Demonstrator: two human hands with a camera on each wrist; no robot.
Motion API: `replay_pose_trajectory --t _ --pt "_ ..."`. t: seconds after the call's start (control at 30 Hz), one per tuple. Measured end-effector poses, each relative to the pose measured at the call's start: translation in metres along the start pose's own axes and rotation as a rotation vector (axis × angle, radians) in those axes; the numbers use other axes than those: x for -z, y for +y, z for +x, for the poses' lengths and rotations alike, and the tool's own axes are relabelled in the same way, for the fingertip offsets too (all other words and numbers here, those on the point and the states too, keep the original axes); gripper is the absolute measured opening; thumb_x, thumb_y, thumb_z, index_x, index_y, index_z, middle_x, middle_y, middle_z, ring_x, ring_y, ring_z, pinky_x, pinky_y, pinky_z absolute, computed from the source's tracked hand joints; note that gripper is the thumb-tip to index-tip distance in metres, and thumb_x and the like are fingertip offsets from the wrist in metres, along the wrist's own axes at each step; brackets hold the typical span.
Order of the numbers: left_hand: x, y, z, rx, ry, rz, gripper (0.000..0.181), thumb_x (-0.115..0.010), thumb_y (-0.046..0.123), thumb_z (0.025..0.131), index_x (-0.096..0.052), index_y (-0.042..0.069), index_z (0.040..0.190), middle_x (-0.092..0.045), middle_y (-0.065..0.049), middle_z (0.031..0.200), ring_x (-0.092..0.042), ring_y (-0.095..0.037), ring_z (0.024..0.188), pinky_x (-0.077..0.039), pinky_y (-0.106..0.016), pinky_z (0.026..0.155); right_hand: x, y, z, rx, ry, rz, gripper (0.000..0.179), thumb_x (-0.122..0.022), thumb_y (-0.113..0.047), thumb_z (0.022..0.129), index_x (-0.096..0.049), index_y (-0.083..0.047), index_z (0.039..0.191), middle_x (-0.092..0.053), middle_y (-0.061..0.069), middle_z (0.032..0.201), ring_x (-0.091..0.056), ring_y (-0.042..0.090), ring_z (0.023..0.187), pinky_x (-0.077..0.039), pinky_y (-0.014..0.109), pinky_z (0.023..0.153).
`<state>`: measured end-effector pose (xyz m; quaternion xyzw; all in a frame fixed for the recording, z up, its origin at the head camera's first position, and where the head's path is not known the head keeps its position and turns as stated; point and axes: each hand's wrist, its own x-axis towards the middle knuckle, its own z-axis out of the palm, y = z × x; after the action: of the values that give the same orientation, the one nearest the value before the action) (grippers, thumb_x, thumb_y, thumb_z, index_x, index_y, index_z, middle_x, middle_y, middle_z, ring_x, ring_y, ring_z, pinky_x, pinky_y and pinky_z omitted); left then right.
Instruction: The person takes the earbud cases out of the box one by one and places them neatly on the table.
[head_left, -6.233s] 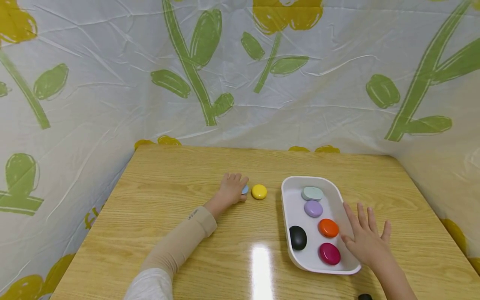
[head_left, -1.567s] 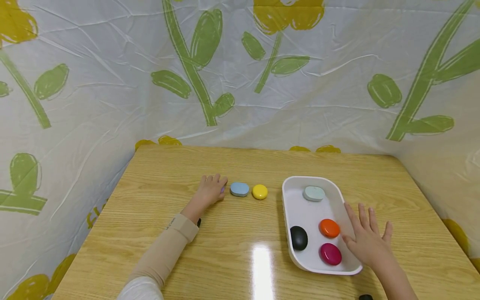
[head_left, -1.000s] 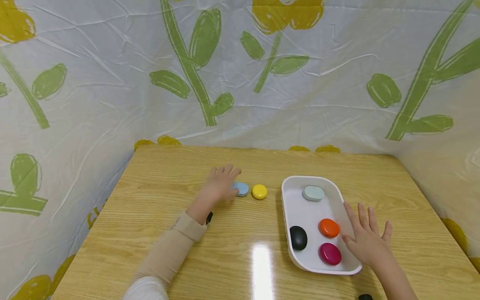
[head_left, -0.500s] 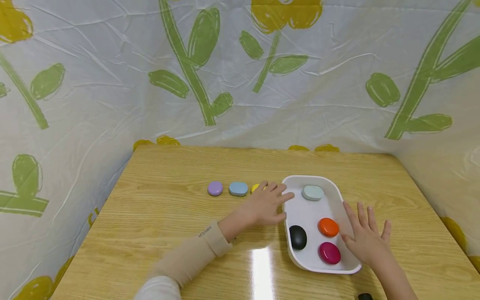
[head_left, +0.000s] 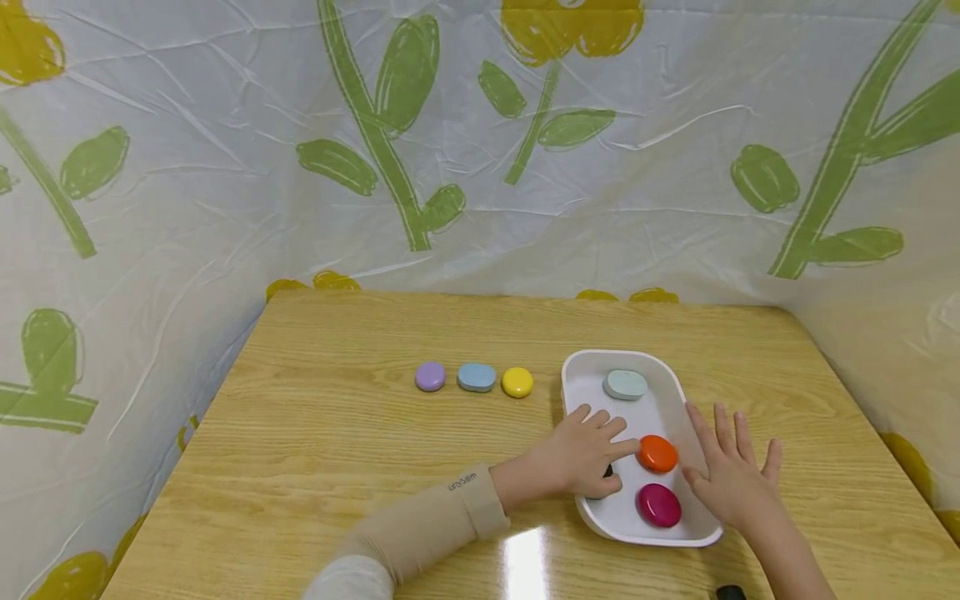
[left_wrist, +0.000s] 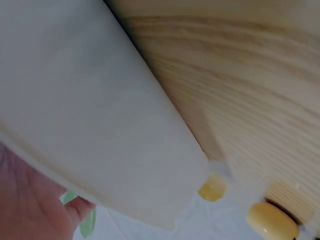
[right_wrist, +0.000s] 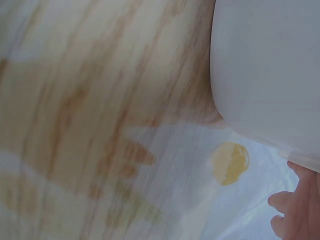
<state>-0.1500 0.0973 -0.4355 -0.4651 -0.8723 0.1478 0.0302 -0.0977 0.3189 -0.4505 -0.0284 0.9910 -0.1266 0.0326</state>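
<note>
My left hand [head_left: 581,458] reaches over the left wall of a white tray [head_left: 567,392], thumb and fingers spread above a black pebble-shaped piece [head_left: 608,472] that it mostly covers. One fingertip comes right up to a glossy orange piece [head_left: 657,454]. A crimson piece [head_left: 659,505] and a pale mint oval piece [head_left: 625,385] also lie in the tray. With fingers spread, my right hand [head_left: 735,479] rests at the tray's right rim. In the left wrist view, the tray's outer wall [left_wrist: 100,100] hides most of the left hand [left_wrist: 35,200].
Left of the tray, a purple piece [head_left: 431,377], a light blue oval piece [head_left: 477,377] and a yellow piece [head_left: 517,382] form a row on the wooden table [head_left: 360,475]. A small black object [head_left: 730,592] sits near the right forearm. A flower-printed sheet [head_left: 600,217] hangs behind.
The purple piece has gone from the tray to the row's left end. My left hand has let it go and moved right, into the tray over the black piece. My right hand has stayed put.
</note>
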Motion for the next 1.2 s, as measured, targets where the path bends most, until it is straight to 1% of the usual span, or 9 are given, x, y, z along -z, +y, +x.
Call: replay_pose_trajectory --t 0.13,0.33,0.47,0.6,0.67,0.73,0.83,0.93,1.2 --pt "0.001 0.010 0.006 0.036 -0.095 0.017 0.047 -0.034 0.057 0.087 -0.030 0.044 0.132 -0.036 0.014 0.118 -0.034 -0.005 0.104 -0.027 -0.025 0.089 0.000 0.001 0.001 0.001 -0.002 0.001 0.084 -0.054 -0.025 0.087 0.004 -0.023 0.147 0.005 0.029 0.146 0.025 0.041 0.130 0.030 0.059 0.087" --pt "0.000 0.024 0.013 0.133 -0.226 0.040 0.051 -0.036 0.064 0.084 -0.026 0.048 0.131 -0.033 0.015 0.117 -0.033 -0.005 0.105 -0.026 -0.026 0.088 0.000 -0.001 -0.001 0.002 -0.001 0.005 0.084 -0.055 -0.025 0.087 0.004 -0.023 0.147 0.005 0.029 0.147 0.026 0.040 0.130 0.030 0.060 0.087" --pt "-0.001 0.032 0.015 0.198 -0.283 0.046 0.053 -0.036 0.067 0.082 -0.026 0.049 0.130 -0.034 0.014 0.114 -0.033 -0.007 0.104 -0.027 -0.029 0.089 -0.001 0.000 -0.001 0.005 -0.007 0.007 0.084 -0.054 -0.025 0.087 0.005 -0.023 0.147 0.007 0.028 0.147 0.027 0.040 0.130 0.031 0.059 0.087" --pt "0.000 0.039 0.017 0.261 -0.323 0.061 0.049 -0.036 0.070 0.079 -0.031 0.046 0.121 -0.036 0.012 0.111 -0.035 -0.008 0.104 -0.026 -0.032 0.093 -0.001 0.000 -0.001 0.005 -0.006 0.006 0.085 -0.055 -0.025 0.087 0.006 -0.023 0.147 0.009 0.028 0.147 0.027 0.040 0.130 0.031 0.059 0.086" --pt "0.000 0.042 0.018 0.290 -0.347 0.077 0.046 -0.036 0.071 0.079 -0.032 0.045 0.116 -0.037 0.012 0.111 -0.036 -0.009 0.105 -0.025 -0.033 0.095 -0.001 0.000 -0.001 0.005 -0.003 0.004 0.085 -0.055 -0.025 0.087 0.006 -0.023 0.147 0.009 0.028 0.147 0.027 0.040 0.130 0.031 0.059 0.086" --pt "0.001 0.045 0.019 0.309 -0.371 0.097 0.045 -0.034 0.071 0.079 -0.032 0.044 0.114 -0.038 0.011 0.111 -0.038 -0.009 0.106 -0.024 -0.034 0.096 -0.002 0.001 0.000 0.004 -0.001 0.001 0.086 -0.055 -0.025 0.087 0.006 -0.024 0.147 0.008 0.028 0.147 0.027 0.040 0.130 0.031 0.059 0.087" --pt "0.001 0.049 0.021 0.317 -0.399 0.119 0.043 -0.033 0.069 0.081 -0.031 0.043 0.115 -0.039 0.012 0.112 -0.038 -0.009 0.107 -0.025 -0.034 0.095 -0.003 0.001 0.000 0.003 0.000 0.000 0.086 -0.055 -0.025 0.087 0.006 -0.024 0.147 0.006 0.028 0.147 0.027 0.040 0.130 0.031 0.059 0.086" --pt "0.001 0.051 0.021 0.308 -0.401 0.129 0.041 -0.033 0.066 0.084 -0.031 0.042 0.117 -0.039 0.013 0.115 -0.039 -0.010 0.107 -0.027 -0.034 0.093 -0.003 0.001 0.000 0.005 0.004 0.004 0.086 -0.055 -0.025 0.087 0.006 -0.024 0.147 0.006 0.029 0.147 0.027 0.040 0.130 0.031 0.060 0.086" --pt "-0.002 0.051 0.022 0.238 -0.387 0.168 0.036 -0.033 0.061 0.087 -0.032 0.042 0.117 -0.033 0.024 0.118 -0.034 -0.008 0.109 -0.030 -0.037 0.087 -0.003 0.000 -0.001 0.012 0.018 0.019 0.085 -0.055 -0.024 0.087 0.005 -0.023 0.147 0.005 0.029 0.147 0.026 0.040 0.130 0.029 0.061 0.088"
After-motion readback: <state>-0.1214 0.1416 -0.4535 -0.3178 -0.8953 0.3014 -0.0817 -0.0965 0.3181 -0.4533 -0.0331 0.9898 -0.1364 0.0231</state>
